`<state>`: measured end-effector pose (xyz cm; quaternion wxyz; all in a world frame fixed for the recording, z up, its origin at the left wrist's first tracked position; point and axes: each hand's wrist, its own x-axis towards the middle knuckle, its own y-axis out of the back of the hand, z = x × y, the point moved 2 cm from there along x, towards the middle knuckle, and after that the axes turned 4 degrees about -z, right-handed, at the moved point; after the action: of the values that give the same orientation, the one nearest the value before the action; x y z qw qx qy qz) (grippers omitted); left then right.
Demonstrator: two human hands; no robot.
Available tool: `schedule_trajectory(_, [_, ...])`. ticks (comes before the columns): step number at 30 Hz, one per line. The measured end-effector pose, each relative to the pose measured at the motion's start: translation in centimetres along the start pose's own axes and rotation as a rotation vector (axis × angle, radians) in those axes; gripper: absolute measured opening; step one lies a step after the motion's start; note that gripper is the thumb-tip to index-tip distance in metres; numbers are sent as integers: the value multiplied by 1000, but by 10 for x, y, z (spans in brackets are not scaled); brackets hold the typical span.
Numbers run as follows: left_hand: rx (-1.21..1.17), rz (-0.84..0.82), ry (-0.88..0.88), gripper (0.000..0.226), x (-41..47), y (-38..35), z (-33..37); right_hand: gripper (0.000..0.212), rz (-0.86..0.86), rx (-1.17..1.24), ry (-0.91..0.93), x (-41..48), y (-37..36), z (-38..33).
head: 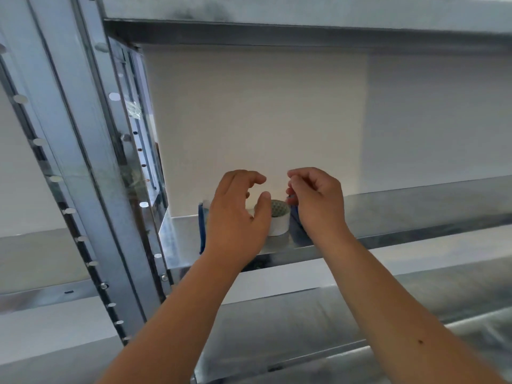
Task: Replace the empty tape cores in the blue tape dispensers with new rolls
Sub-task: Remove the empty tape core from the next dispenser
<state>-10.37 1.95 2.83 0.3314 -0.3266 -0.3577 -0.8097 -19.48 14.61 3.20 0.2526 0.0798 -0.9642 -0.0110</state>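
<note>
A white tape roll (279,221) with a grey patterned core stands on the metal shelf (401,214). My left hand (238,214) hovers just left of the roll, fingers spread and curled, its thumb close to the roll's top edge. Behind that hand, the blue edge of a tape dispenser (201,230) shows; the rest of it is hidden. My right hand (315,200) is closed just right of the roll, its fingers pinched on a second blue tape dispenser (297,228), which my wrist mostly covers.
An upright steel post (91,162) with holes rises at the left. Another shelf (304,31) runs overhead and a lower shelf (360,314) lies beneath my forearms. A white wall stands behind the shelf.
</note>
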Motion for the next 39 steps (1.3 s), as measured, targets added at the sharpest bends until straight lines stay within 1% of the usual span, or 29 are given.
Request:
schedule_trajectory(4, [-187, -113, 110, 23, -6, -19, 10, 17, 81, -79, -2, -5, 26, 4])
schedule_trajectory(7, [-231, -197, 222, 23, -7, -38, 10, 18, 133, -113, -27, -6, 43, 9])
schedule_trajectory(12, [-319, -238, 375, 34, -5, -73, 12, 16, 149, -126, -63, 7, 69, 27])
schedule_trajectory(17, [-243, -158, 521, 35, 0, -108, 22, 20, 20, -101, -112, 37, 94, 53])
schedule_trajectory(20, [-204, -83, 565, 26, -1, -128, 32, 26, -109, -87, -133, 51, 104, 68])
schedule_trajectory(23, [-147, -16, 616, 27, -6, -143, 34, 32, -243, -99, -155, 57, 109, 84])
schedule_trajectory(27, [-66, -47, 676, 17, -11, -158, 36, 36, -449, -116, -87, 56, 113, 97])
schedule_trajectory(30, [-37, -83, 700, 31, -10, -163, 37, 50, -515, -172, -9, 54, 116, 98])
schedule_trajectory(33, [-32, -64, 680, 37, -4, -161, 38, 64, -550, -273, 11, 54, 117, 97])
schedule_trajectory(34, [-53, -41, 677, 40, 2, -158, 39, 67, -567, -330, 14, 53, 116, 96])
schedule_trajectory(36, [-201, -2, 676, 48, 23, -151, 40, 70, -602, -437, 12, 53, 114, 94])
schedule_trajectory(37, [-278, 17, 677, 46, 37, -148, 40, 72, -611, -471, 3, 52, 114, 94])
schedule_trajectory(39, [-386, 40, 722, 33, 67, -141, 41, 77, -629, -524, -4, 53, 112, 95])
